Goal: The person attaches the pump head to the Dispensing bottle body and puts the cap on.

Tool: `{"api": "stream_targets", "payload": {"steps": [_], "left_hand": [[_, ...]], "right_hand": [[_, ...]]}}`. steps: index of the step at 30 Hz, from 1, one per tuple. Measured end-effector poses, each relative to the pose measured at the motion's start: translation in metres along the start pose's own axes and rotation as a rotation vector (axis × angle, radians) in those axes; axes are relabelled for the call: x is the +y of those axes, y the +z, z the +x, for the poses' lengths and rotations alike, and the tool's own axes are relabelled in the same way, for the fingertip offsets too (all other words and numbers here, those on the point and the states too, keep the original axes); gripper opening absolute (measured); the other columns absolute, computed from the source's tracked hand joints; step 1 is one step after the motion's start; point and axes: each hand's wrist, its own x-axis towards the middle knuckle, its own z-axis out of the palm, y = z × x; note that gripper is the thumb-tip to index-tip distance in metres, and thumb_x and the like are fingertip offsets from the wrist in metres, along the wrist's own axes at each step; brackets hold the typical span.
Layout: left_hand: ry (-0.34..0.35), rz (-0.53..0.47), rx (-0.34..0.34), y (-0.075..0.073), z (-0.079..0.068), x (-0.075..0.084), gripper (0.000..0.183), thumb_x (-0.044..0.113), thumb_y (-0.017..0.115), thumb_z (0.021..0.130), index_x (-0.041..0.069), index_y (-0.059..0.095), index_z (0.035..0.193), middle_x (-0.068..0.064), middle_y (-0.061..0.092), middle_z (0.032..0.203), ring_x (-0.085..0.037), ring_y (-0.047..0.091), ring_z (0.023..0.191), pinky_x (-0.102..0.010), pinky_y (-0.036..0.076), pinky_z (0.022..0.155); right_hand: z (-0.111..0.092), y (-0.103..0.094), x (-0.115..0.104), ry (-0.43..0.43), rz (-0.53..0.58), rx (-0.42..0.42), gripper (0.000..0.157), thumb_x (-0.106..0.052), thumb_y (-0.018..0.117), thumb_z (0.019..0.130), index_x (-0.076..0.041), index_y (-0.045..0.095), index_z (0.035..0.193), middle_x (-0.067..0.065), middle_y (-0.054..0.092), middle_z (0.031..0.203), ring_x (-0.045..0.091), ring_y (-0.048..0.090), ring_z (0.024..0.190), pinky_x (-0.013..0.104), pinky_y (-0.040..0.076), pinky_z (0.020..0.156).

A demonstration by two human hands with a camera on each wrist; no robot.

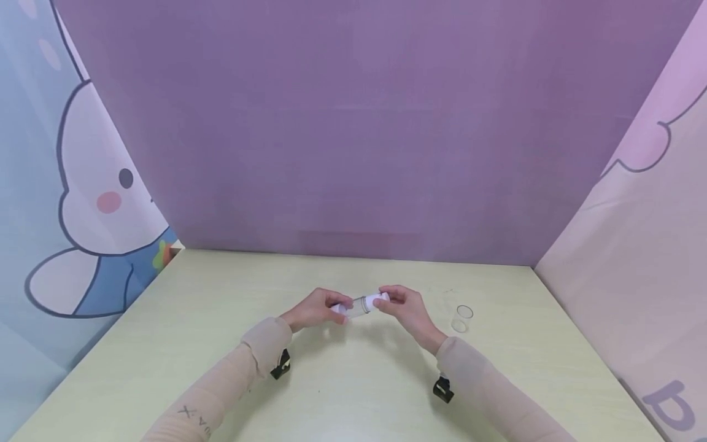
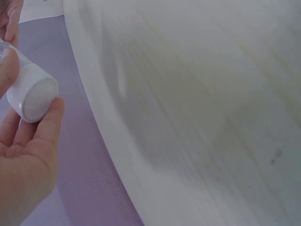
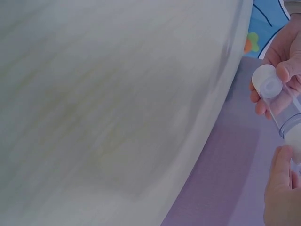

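Note:
Both hands hold a small cylindrical bottle with a clear middle (image 1: pixel 359 306) and white ends, tilted slightly up toward the right, over the table. My left hand (image 1: pixel 317 309) grips the left white end (image 2: pixel 35 92), its flat round face showing in the left wrist view, thumb on one side and fingers on the other. On the right white end (image 1: pixel 377 300), the thumb and fingers of my right hand (image 1: pixel 409 312) pinch from either side. In the right wrist view a dark ring circles the clear tube (image 3: pixel 281 110) near that end.
A clear open cup-like piece (image 1: pixel 462 319) stands on the pale table (image 1: pixel 353 393), right of the right hand. Behind the table rises a purple panel (image 1: pixel 353 135); printed cloths flank both sides. Black straps (image 1: pixel 281 364) show at the wrists.

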Motion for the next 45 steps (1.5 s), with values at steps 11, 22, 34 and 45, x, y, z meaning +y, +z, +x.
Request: {"api": "stream_targets", "payload": {"steps": [11,22,34,45], "left_hand": [[-0.014,0.007,0.004,-0.0004,-0.0015,0.0032,0.039,0.009,0.071,0.078,0.009,0.064,0.115,-0.008,0.062,0.118,-0.02,0.056,0.101,-0.038,0.044,0.09],[-0.004,0.003,-0.006,0.0009,0.0006,0.0021,0.039,0.009,0.071,0.078,0.006,0.063,0.116,-0.008,0.062,0.117,-0.019,0.056,0.102,-0.038,0.044,0.091],[-0.013,0.005,0.002,0.0012,-0.0009,0.0039,0.036,0.008,0.072,0.077,0.01,0.066,0.112,-0.007,0.063,0.116,-0.02,0.056,0.102,-0.037,0.044,0.09],[-0.009,0.006,0.003,-0.0002,0.0008,0.003,0.037,0.01,0.073,0.077,0.011,0.065,0.113,-0.006,0.063,0.116,-0.019,0.056,0.102,-0.039,0.044,0.09]], "right_hand": [[-0.0022,-0.0041,-0.0026,-0.048,0.046,-0.102,0.04,-0.006,0.07,0.078,-0.004,0.061,0.117,0.016,0.057,0.125,0.026,0.054,0.116,0.033,0.048,0.089],[-0.0018,-0.0038,-0.0027,-0.026,0.034,-0.084,0.035,-0.004,0.07,0.077,-0.007,0.065,0.112,0.01,0.063,0.117,0.021,0.058,0.108,0.033,0.049,0.088],[-0.0022,-0.0044,-0.0039,-0.009,0.005,-0.069,0.034,-0.005,0.071,0.077,-0.009,0.066,0.11,0.008,0.065,0.115,0.02,0.06,0.105,0.033,0.049,0.088],[-0.0027,-0.0037,-0.005,0.004,-0.005,-0.049,0.032,-0.008,0.071,0.078,-0.009,0.066,0.109,0.008,0.066,0.113,0.019,0.062,0.102,0.034,0.049,0.087]]}}
